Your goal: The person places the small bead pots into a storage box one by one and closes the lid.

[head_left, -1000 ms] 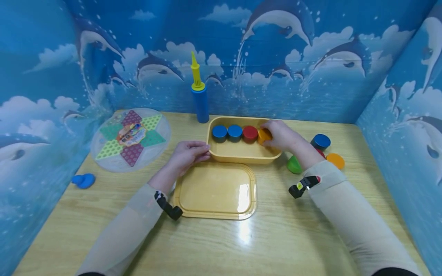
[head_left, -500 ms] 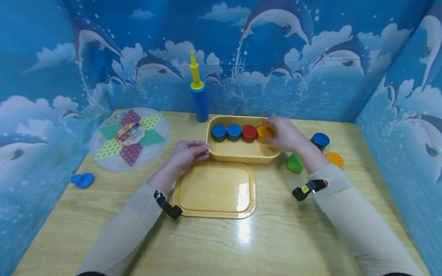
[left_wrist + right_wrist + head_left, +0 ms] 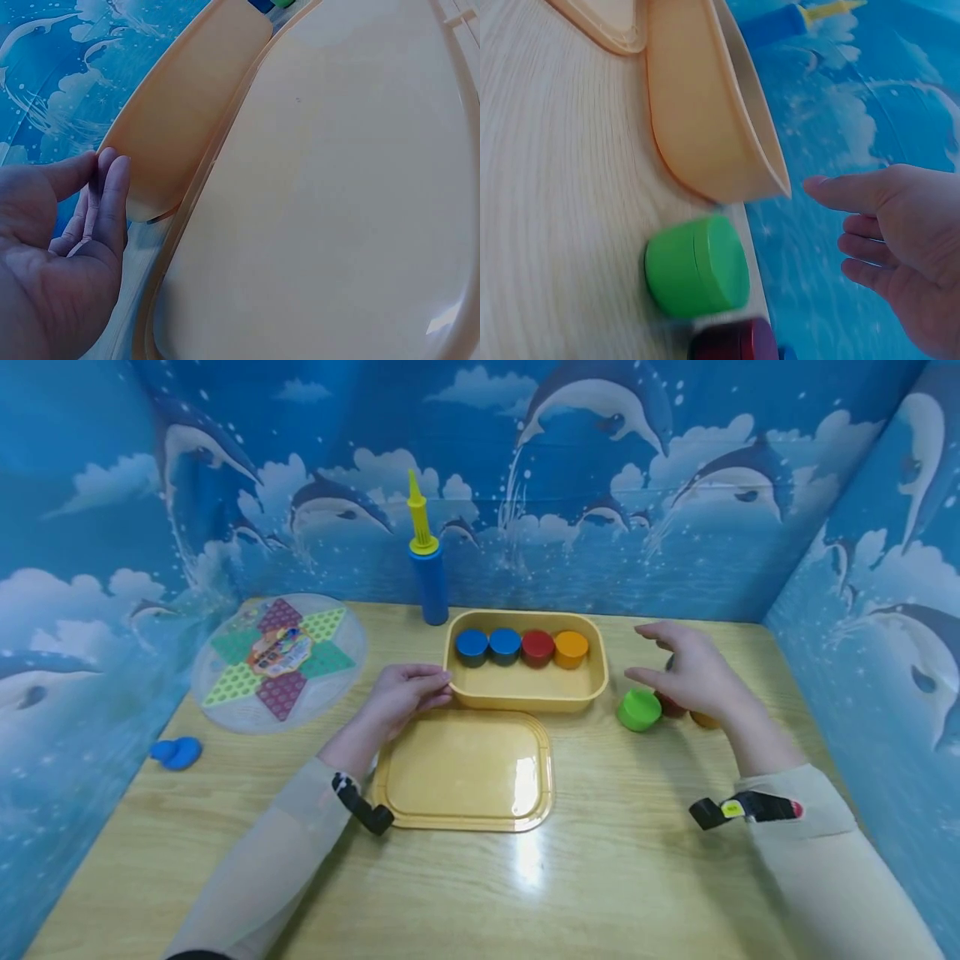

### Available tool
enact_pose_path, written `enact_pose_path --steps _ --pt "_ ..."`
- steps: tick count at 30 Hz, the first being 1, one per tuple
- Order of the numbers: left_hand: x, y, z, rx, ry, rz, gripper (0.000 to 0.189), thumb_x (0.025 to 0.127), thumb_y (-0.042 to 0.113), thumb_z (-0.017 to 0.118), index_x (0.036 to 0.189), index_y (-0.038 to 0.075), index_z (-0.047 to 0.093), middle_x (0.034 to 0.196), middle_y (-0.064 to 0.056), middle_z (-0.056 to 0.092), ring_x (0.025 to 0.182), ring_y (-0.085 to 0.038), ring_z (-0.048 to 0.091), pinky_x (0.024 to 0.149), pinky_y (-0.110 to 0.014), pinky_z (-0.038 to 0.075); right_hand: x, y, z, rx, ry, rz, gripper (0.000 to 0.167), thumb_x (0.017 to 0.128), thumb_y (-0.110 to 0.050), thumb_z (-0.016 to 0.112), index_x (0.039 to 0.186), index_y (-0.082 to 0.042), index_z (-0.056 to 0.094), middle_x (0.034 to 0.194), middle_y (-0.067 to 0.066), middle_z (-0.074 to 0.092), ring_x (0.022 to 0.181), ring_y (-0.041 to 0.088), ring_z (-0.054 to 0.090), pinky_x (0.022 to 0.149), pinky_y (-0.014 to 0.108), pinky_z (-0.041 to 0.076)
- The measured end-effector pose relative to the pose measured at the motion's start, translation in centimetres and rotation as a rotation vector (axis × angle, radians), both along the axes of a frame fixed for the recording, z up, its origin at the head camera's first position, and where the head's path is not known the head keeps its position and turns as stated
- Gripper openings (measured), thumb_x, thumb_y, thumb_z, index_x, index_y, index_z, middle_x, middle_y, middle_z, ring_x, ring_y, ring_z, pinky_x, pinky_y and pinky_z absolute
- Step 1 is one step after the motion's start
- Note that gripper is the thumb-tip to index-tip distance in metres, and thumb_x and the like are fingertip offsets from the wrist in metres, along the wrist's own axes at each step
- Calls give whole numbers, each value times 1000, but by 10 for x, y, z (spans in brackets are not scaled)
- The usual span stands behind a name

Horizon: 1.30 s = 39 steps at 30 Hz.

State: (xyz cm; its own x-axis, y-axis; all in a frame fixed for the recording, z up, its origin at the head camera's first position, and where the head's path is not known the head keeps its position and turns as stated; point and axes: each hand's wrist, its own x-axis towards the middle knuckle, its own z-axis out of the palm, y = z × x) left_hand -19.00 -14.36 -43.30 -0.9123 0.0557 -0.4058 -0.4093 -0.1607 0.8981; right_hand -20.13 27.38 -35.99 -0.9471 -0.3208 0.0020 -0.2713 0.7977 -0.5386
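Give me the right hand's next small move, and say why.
Probably bring the right hand to the green tub and grasp it: the hand is open and holds nothing, that tub stands outside the yellow box near the thumb, and the box shows room in front of its row of four tubs.

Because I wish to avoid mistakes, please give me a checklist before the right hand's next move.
1. Bare right hand holds nothing: ok.
2. Bare left hand touches the rectangular yellow plastic box: ok.
3. Left hand's hold is firm: cannot tell.
4. Flat yellow plastic lid is off the box: ok.
5. Round green plastic container, outside the box, stands upright: ok.
6. Round orange container outside the box is fully visible: not ok, right hand hides part.
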Motion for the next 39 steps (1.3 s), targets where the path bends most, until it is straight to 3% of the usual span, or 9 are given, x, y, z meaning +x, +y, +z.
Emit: enact_pose_path --steps 8,17,26,31,35,37,39 --pt "0 1 -1 -6 1 -2 33 102 1 70 132 -10 63 109 -18 71 89 -19 75 90 -33 64 21 42 -9 -92 27 -68 67 98 -22 81 150 7 51 152 31 49 136 55 49 111 68 45" --pt "1 -4 0 -60 -15 -4 32 103 5 70 133 -5 65 117 -18 71 94 -18 75 90 -32 64 33 70 -25 -132 57 -165 67 96 -23 82 147 9 53 146 34 54 132 56 52 107 67 48" --pt "-2 -1 -1 -71 -28 -18 31 103 8 72 131 -3 67 120 -19 71 97 -20 75 91 -33 64 43 107 -60 -123 -97 -234 86 96 -40 82 152 12 43 150 36 48 130 56 52 108 69 46" --pt "-2 0 0 -46 -22 -19 33 103 6 71 134 -5 65 120 -20 70 96 -21 75 92 -33 64 43 114 -75 -114 -84 -238 85 96 -38 82 152 14 43 147 38 50 126 53 56 105 66 48" --pt "-1 1 0 -44 -18 -17 35 103 5 71 135 -7 63 118 -19 70 95 -21 75 92 -33 64 45 115 -79 -119 -65 -261 83 96 -37 82 151 13 45 147 37 51 126 51 57 104 56 54" --pt "-1 1 0 -43 -19 -13 34 103 4 71 134 -7 63 117 -20 70 94 -21 75 91 -33 64 46 115 -79 -130 -71 -281 84 96 -39 82 152 12 45 148 36 51 126 52 58 100 37 60" --pt "-1 0 -1 -41 -19 -10 33 103 4 70 133 -7 64 116 -19 70 94 -20 75 91 -33 64 46 116 -78 -141 -80 -302 85 96 -41 81 153 10 44 149 35 50 126 52 58 92 18 58"
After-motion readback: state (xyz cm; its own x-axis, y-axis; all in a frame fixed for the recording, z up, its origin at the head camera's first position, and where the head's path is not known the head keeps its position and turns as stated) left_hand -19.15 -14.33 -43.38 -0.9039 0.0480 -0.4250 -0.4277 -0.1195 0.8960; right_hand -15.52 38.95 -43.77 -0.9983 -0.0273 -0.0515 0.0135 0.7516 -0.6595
